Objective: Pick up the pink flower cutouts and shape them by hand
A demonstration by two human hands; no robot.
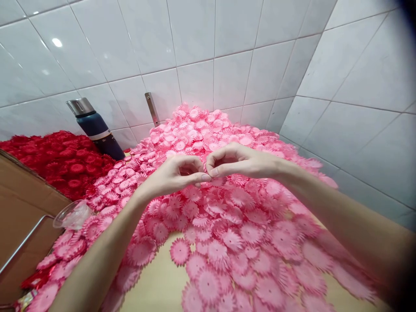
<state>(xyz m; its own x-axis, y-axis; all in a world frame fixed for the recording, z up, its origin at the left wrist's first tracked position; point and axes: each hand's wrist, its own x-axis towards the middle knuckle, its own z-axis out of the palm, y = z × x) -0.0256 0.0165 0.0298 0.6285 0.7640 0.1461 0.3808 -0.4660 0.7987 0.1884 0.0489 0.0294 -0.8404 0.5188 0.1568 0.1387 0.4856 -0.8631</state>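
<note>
My left hand (180, 174) and my right hand (235, 161) meet at the fingertips near the middle of the view, over a large heap of pink petal-edged discs (234, 197). The thumb and fingers of each hand are pinched together. Whatever lies between the fingertips is too small and hidden to name. Many discs have a small dark hole in the centre. One darker pink disc (180, 251) lies on the pale table (152, 277) below my hands.
A dark blue bottle (99, 130) with a steel cap leans at the back left, beside a red heap (61, 160). A cardboard box (26, 216) and a clear plastic cup (73, 214) are at the left. White tiled walls (195, 39) close off the back and right.
</note>
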